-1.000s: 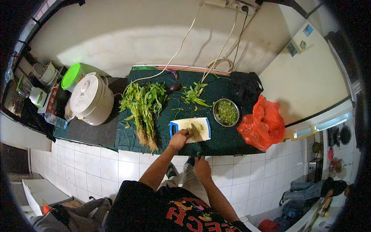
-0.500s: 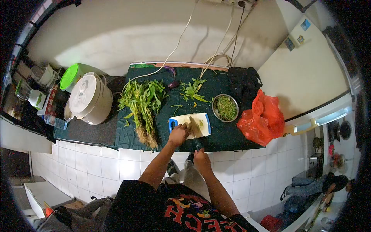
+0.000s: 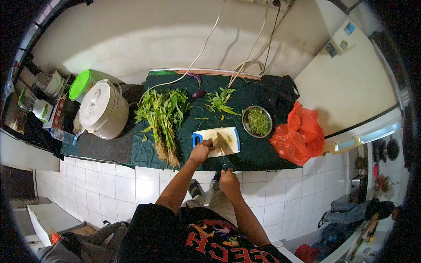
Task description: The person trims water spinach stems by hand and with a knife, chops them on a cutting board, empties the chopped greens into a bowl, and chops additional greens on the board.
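A white cutting board with blue ends [image 3: 231,149] lies near the table's front edge, with small green bits on it. My right hand [image 3: 230,182] is closed around the dark handle of a knife [image 3: 222,144], whose blade lies across the board. On the board's left part, my left hand [image 3: 202,151] has its fingers bent and pressed together beside the blade; what they hold is too small to make out. Chopped greens fill a metal bowl [image 3: 257,122] to the right. Left of the board lies a large bunch of leafy greens with roots [image 3: 164,118].
Loose leaves [image 3: 220,101] and a purple eggplant [image 3: 198,94] lie behind the board. A red plastic bag [image 3: 299,133] sits at the table's right end. To the left stand a rice cooker [image 3: 103,109] and a green-lidded container [image 3: 80,85]. A white cable [image 3: 193,65] crosses the back.
Both hands stay in nearly the same places, with the knife still across the board. The whole view has shifted very slightly.
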`<state>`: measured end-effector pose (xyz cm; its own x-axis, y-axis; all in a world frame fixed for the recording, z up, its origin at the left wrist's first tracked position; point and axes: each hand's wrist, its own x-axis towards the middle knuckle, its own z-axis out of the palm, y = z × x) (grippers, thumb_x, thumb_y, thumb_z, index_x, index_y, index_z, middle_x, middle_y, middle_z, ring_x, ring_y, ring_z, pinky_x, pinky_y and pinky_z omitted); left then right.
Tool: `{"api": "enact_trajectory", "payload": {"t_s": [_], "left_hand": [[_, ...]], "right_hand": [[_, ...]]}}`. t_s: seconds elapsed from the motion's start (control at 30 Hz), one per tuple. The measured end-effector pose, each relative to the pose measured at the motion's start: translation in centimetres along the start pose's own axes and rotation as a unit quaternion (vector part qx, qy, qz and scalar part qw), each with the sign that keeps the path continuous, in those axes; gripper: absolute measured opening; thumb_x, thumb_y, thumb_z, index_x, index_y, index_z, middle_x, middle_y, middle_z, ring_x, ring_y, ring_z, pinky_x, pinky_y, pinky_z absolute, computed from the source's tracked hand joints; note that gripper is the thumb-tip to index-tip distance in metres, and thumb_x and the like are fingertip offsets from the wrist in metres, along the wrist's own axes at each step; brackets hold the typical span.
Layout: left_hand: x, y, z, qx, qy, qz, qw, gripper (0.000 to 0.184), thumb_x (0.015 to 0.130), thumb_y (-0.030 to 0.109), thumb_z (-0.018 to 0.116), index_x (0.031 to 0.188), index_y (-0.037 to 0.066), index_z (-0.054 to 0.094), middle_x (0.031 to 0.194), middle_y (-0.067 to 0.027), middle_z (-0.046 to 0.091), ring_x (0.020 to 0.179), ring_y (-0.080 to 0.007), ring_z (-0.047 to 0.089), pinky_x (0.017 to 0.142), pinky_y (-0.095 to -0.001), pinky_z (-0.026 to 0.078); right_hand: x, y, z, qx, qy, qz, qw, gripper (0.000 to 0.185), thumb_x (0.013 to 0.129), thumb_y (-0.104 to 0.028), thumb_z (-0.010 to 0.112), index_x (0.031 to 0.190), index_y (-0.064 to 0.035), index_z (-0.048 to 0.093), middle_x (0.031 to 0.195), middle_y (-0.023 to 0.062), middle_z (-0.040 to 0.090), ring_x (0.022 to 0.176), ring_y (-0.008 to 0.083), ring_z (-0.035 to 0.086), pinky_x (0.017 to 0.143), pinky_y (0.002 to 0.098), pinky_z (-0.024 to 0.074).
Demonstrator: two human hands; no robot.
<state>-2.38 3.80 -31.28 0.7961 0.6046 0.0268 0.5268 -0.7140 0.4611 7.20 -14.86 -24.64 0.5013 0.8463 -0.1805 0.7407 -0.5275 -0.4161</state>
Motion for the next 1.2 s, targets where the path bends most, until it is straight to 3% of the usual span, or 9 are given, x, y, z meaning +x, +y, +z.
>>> {"api": "enact_trajectory", "payload": {"t_s": [0.03,0.17,0.23,0.33,0.57,0.77,1.0,1.07,1.2], "left_hand": [[-0.2,0.3,-0.6,0.008,-0.001,0.01,1.0,0.033,0.081,0.011,0.054,0.108,0.019,0.071,0.106,-0.006,0.059,0.102,-0.0261,0.058,0.092,-0.0349,0.049],[-0.2,-0.2,0.3,-0.012,0.041,0.027,0.999,0.035,0.08,0.011,0.054,0.109,0.021,0.072,0.105,-0.0064,0.059,0.102,-0.0262,0.058,0.091,-0.0352,0.049],[-0.4,0.4,0.0,0.004,0.041,-0.002,0.999,0.033,0.079,0.011,0.055,0.107,0.02,0.073,0.104,-0.0065,0.059,0.102,-0.0262,0.058,0.089,-0.0354,0.049],[-0.2,0.5,0.4,-0.027,0.053,-0.033,0.998,0.032,0.079,0.011,0.056,0.104,0.018,0.074,0.101,-0.0069,0.06,0.1,-0.0264,0.059,0.087,-0.0356,0.05],[-0.3,-0.1,0.3,-0.065,0.071,-0.009,0.995,0.029,0.079,0.009,0.057,0.101,0.015,0.074,0.097,-0.008,0.061,0.096,-0.0277,0.061,0.085,-0.0365,0.05],[-0.3,0.5,-0.3,-0.086,0.065,-0.037,0.994,0.025,0.08,0.01,0.057,0.099,0.012,0.074,0.099,-0.0082,0.063,0.098,-0.0286,0.062,0.083,-0.0378,0.051],[-0.5,1.1,0.4,-0.108,0.105,-0.1,0.984,0.021,0.082,0.011,0.056,0.097,0.01,0.071,0.096,-0.0097,0.063,0.098,-0.0304,0.061,0.082,-0.0403,0.051],[-0.6,1.3,0.3,-0.094,0.104,-0.093,0.986,0.021,0.082,0.011,0.055,0.096,0.01,0.07,0.097,-0.0097,0.063,0.098,-0.0304,0.061,0.082,-0.0407,0.051],[-0.7,1.2,0.7,-0.11,0.115,-0.119,0.98,0.019,0.084,0.012,0.054,0.094,0.01,0.07,0.097,-0.0095,0.062,0.098,-0.0301,0.061,0.081,-0.0414,0.051]], "right_hand": [[-0.1,-0.2,0.0,0.022,-0.031,0.053,0.998,0.036,0.097,-0.032,0.047,0.095,0.0044,0.049,0.078,0.0278,0.064,0.075,0.0442,0.065,0.067,0.0517,0.053],[0.8,1.0,2.1,0.055,-0.026,0.065,0.996,0.037,0.097,-0.032,0.046,0.098,0.0049,0.048,0.082,0.03,0.064,0.079,0.0462,0.065,0.069,0.0519,0.0529],[2.4,0.2,0.7,0.067,-0.084,0.099,0.989,0.038,0.097,-0.032,0.047,0.1,0.0053,0.048,0.086,0.0313,0.064,0.083,0.0474,0.064,0.074,0.0531,0.0519],[3.9,0.2,-0.1,0.047,-0.101,0.041,0.993,0.04,0.097,-0.033,0.047,0.103,0.0065,0.049,0.09,0.0322,0.064,0.087,0.0477,0.063,0.078,0.0539,0.0504],[2.0,-0.4,2.5,0.067,-0.035,0.094,0.993,0.04,0.097,-0.032,0.047,0.102,0.0074,0.053,0.093,0.0322,0.064,0.091,0.0479,0.062,0.08,0.0534,0.0497],[4.1,-2.3,0.1,0.043,-0.065,0.055,0.995,0.039,0.097,-0.031,0.047,0.104,0.0073,0.051,0.093,0.0317,0.064,0.091,0.0474,0.063,0.081,0.0529,0.0503],[3.9,-2.6,1.7,0.042,-0.077,0.128,0.988,0.041,0.097,-0.032,0.046,0.105,0.0079,0.049,0.093,0.0313,0.064,0.09,0.0473,0.063,0.081,0.0526,0.0508],[4.7,-4.0,-0.8,0.051,-0.079,0.092,0.991,0.039,0.097,-0.032,0.046,0.107,0.0056,0.053,0.097,0.0286,0.065,0.097,0.0449,0.063,0.081,0.0514,0.0505],[3.8,-2.4,1.8,0.015,-0.046,-0.025,0.999,0.039,0.098,-0.031,0.046,0.105,0.007,0.05,0.092,0.0312,0.064,0.09,0.0467,0.063,0.08,0.0518,0.0512]]}}
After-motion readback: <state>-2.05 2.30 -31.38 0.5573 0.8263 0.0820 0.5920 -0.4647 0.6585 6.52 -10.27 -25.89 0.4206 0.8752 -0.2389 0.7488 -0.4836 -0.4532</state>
